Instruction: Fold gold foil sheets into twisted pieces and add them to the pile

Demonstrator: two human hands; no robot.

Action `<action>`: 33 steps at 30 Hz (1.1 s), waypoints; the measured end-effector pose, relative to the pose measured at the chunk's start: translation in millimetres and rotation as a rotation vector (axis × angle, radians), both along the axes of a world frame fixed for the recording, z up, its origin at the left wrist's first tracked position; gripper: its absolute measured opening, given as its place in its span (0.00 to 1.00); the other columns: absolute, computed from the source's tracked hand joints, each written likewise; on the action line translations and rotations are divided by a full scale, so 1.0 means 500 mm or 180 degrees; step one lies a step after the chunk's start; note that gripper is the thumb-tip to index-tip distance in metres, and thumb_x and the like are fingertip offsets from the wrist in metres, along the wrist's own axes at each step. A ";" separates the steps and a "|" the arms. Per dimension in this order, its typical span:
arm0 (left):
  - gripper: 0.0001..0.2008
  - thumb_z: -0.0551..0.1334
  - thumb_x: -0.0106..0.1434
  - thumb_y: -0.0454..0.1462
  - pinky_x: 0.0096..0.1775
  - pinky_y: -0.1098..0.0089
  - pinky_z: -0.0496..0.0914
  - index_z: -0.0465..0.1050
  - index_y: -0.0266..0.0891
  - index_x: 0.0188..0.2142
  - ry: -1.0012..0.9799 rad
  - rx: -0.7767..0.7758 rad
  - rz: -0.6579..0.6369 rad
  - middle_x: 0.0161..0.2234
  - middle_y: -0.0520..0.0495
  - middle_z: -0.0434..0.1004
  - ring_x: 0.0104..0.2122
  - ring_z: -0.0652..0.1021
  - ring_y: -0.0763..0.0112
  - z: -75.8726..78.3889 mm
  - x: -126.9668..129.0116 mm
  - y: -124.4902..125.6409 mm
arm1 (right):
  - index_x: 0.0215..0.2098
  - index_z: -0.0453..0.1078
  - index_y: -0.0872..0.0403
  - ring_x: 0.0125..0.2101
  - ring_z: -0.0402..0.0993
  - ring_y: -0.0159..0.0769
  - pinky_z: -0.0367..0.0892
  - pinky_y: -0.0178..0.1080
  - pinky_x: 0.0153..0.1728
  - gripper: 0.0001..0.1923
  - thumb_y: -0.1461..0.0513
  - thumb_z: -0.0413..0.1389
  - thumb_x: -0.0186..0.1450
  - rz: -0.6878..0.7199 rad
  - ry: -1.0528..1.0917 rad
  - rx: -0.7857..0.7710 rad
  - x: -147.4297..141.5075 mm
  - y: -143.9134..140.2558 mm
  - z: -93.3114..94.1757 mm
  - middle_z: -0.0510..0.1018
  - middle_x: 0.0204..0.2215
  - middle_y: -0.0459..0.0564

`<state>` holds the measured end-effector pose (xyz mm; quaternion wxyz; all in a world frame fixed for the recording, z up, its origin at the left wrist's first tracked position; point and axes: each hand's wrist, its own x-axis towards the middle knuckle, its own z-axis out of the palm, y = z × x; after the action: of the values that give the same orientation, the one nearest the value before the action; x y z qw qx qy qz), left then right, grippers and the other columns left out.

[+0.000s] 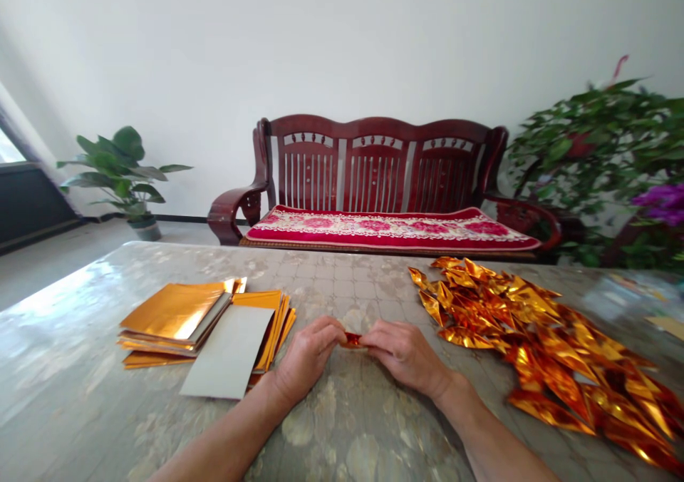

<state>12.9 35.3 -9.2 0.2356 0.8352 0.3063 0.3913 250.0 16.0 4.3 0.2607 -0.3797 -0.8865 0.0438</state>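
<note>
While both wrists rest low on the worktop (342, 425):
Left hand (307, 357): fingertips pinching folded foil piece (353, 339).
Right hand (406, 354): pinching its other end, knuckles up.

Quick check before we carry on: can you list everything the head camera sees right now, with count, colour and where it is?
folded foil piece: one, gold-orange, pinched between both hands at table centre
flat foil sheets: one stack, gold, table left
overturned sheet: one, silver-grey side up, lying on the stack's near edge
folded foil shapes: a pile, too many to count, gold-orange, table right
table: one, grey-beige patterned top, foreground
wooden bench: one, dark red, against the wall
bench cushion: one, red floral, on the seat
potted plant: one, green, floor left
leafy plants: green with purple flowers, right
left hand: on the piece
right hand: on the piece
</note>
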 end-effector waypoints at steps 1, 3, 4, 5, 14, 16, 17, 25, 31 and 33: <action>0.12 0.53 0.71 0.35 0.43 0.72 0.69 0.76 0.41 0.36 0.0018 0.0002 -0.0014 0.38 0.46 0.77 0.39 0.77 0.71 0.000 0.000 0.000 | 0.45 0.76 0.46 0.35 0.74 0.35 0.63 0.35 0.36 0.11 0.63 0.53 0.70 0.0024 -0.0066 -0.0012 0.000 0.000 0.000 0.79 0.34 0.46; 0.12 0.53 0.71 0.35 0.42 0.73 0.69 0.76 0.42 0.36 0.0112 0.0036 -0.0027 0.38 0.46 0.77 0.39 0.77 0.71 0.001 -0.001 -0.001 | 0.44 0.76 0.46 0.35 0.73 0.35 0.62 0.35 0.35 0.12 0.63 0.51 0.71 0.0075 -0.0134 -0.0024 0.001 0.000 -0.001 0.78 0.33 0.46; 0.12 0.53 0.71 0.35 0.42 0.73 0.69 0.76 0.42 0.36 0.0199 0.0060 -0.0020 0.38 0.46 0.77 0.38 0.77 0.71 0.002 -0.002 -0.003 | 0.43 0.76 0.46 0.34 0.73 0.35 0.62 0.35 0.35 0.13 0.63 0.50 0.71 0.0072 -0.0142 0.0003 0.002 0.001 -0.002 0.78 0.32 0.46; 0.12 0.53 0.71 0.35 0.41 0.73 0.68 0.76 0.42 0.36 0.0305 0.0090 0.0001 0.37 0.46 0.77 0.38 0.76 0.71 0.003 -0.002 -0.004 | 0.43 0.76 0.46 0.34 0.72 0.34 0.62 0.35 0.35 0.14 0.63 0.49 0.72 0.0047 -0.0149 0.0056 0.003 0.001 -0.003 0.78 0.32 0.47; 0.13 0.54 0.70 0.34 0.39 0.73 0.68 0.77 0.42 0.38 0.1098 0.0315 0.0188 0.36 0.47 0.77 0.36 0.77 0.70 0.016 -0.004 -0.010 | 0.42 0.76 0.48 0.32 0.70 0.34 0.60 0.35 0.33 0.14 0.64 0.47 0.72 -0.0083 -0.0328 0.0388 0.000 -0.001 -0.007 0.76 0.31 0.47; 0.12 0.54 0.70 0.34 0.39 0.74 0.69 0.77 0.42 0.38 0.1053 0.0248 0.0185 0.36 0.47 0.77 0.36 0.77 0.70 0.014 -0.004 -0.008 | 0.42 0.76 0.48 0.32 0.70 0.33 0.60 0.35 0.33 0.13 0.62 0.48 0.73 -0.0106 -0.0356 0.0340 -0.005 -0.003 -0.006 0.75 0.31 0.47; 0.12 0.54 0.70 0.34 0.39 0.74 0.69 0.77 0.42 0.38 0.1032 0.0252 0.0176 0.36 0.47 0.78 0.36 0.77 0.70 0.013 -0.004 -0.007 | 0.42 0.76 0.48 0.32 0.70 0.33 0.59 0.35 0.33 0.13 0.61 0.49 0.73 -0.0118 -0.0369 0.0335 -0.007 -0.003 -0.006 0.75 0.32 0.46; 0.10 0.57 0.69 0.33 0.37 0.75 0.68 0.77 0.41 0.36 0.0866 0.0248 0.0101 0.32 0.51 0.79 0.33 0.78 0.73 -0.001 -0.003 -0.003 | 0.39 0.75 0.49 0.31 0.69 0.32 0.58 0.35 0.32 0.12 0.61 0.49 0.73 -0.0124 -0.0398 0.0517 -0.010 -0.005 -0.019 0.74 0.31 0.45; 0.10 0.56 0.70 0.33 0.38 0.76 0.70 0.77 0.42 0.38 0.0806 0.0203 0.0043 0.34 0.51 0.80 0.35 0.79 0.73 0.005 -0.001 -0.008 | 0.38 0.76 0.50 0.31 0.70 0.32 0.60 0.34 0.32 0.12 0.61 0.50 0.73 -0.0142 -0.0126 0.0584 -0.014 -0.005 -0.028 0.74 0.29 0.45; 0.10 0.56 0.70 0.34 0.39 0.75 0.70 0.77 0.42 0.39 0.0877 0.0207 0.0023 0.35 0.51 0.81 0.35 0.79 0.72 0.006 0.001 -0.009 | 0.39 0.76 0.50 0.31 0.70 0.31 0.61 0.34 0.32 0.11 0.62 0.50 0.72 -0.0119 -0.0017 0.0529 -0.013 -0.004 -0.031 0.74 0.29 0.45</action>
<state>13.4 30.6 -6.3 0.1628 0.8871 0.3259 0.2835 243.3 13.9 -11.0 0.2897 -0.3734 -0.8806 -0.0357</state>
